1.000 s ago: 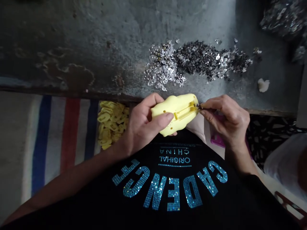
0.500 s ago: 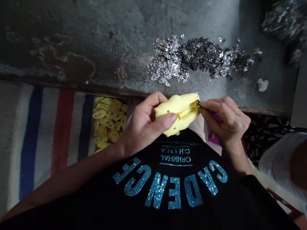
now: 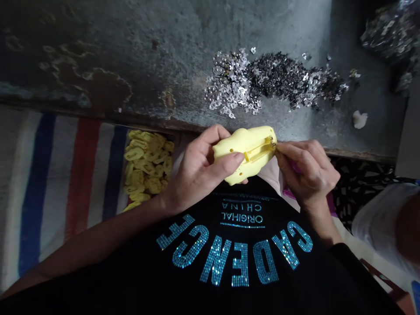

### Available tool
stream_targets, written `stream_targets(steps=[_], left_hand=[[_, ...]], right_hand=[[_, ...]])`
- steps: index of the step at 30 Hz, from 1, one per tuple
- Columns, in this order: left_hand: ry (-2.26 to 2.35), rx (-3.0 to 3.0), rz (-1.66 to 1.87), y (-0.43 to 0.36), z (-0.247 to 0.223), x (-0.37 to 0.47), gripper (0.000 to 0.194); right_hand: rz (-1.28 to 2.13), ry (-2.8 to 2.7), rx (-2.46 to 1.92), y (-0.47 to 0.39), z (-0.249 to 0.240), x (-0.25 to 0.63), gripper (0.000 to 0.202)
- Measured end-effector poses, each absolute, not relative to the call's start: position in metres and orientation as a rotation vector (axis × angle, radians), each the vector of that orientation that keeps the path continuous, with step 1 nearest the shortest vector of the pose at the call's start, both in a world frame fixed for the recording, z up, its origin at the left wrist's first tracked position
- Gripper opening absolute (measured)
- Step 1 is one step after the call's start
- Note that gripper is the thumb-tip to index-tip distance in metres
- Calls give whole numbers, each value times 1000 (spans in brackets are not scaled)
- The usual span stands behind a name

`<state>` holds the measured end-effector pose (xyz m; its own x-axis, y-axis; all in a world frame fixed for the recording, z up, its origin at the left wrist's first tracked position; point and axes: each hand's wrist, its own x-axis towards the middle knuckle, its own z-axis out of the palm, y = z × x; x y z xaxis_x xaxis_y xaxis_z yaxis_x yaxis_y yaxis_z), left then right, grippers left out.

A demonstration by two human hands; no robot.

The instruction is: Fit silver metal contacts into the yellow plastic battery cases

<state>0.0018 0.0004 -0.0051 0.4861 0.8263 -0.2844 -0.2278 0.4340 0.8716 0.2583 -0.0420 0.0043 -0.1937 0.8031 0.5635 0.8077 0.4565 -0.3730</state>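
My left hand [image 3: 206,168] is closed around a yellow plastic shell [image 3: 234,140], its thumb lying on the face turned up toward me. The shell has a long recessed battery compartment [image 3: 259,153] and several small holes. At the compartment's right end, my right hand [image 3: 306,168] pinches thumb and forefinger against a small metal battery contact [image 3: 272,142]. The contact sits at the slot there, partly hidden by the fingertips. Beyond the hands, a heap of small silvery metal contacts [image 3: 229,83] is spread on the dark metal tabletop [image 3: 164,39].
Several more yellow plastic shells [image 3: 147,162] fill a container at the left, beside striped sheeting [image 3: 83,175]. A clear bag of metal pieces [image 3: 387,33] lies at the back right. A small white lump [image 3: 359,119] is near the table edge. Part of another person [image 3: 377,218] shows at right.
The dark metal contact has gone from standing out at the right fingertips to lying in the compartment's end. My right fingers have shifted slightly down against the shell; the left grip is unchanged.
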Motion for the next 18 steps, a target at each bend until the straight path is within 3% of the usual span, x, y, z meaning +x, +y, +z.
stream_targets(steps=[6, 10, 13, 18], left_hand=[[819, 861, 762, -1, -3, 4, 34], [875, 1029, 777, -2, 3, 3, 36], [878, 1278, 808, -1, 11, 3, 32], [645, 1556, 782, 2, 15, 5, 41]], right_hand=[[92, -1930, -1370, -41, 6, 257, 35], [548, -1705, -1417, -29, 8, 267, 23], [915, -1635, -1410, -20, 7, 276, 37], [968, -1592, -1319, -21, -1, 277, 31]])
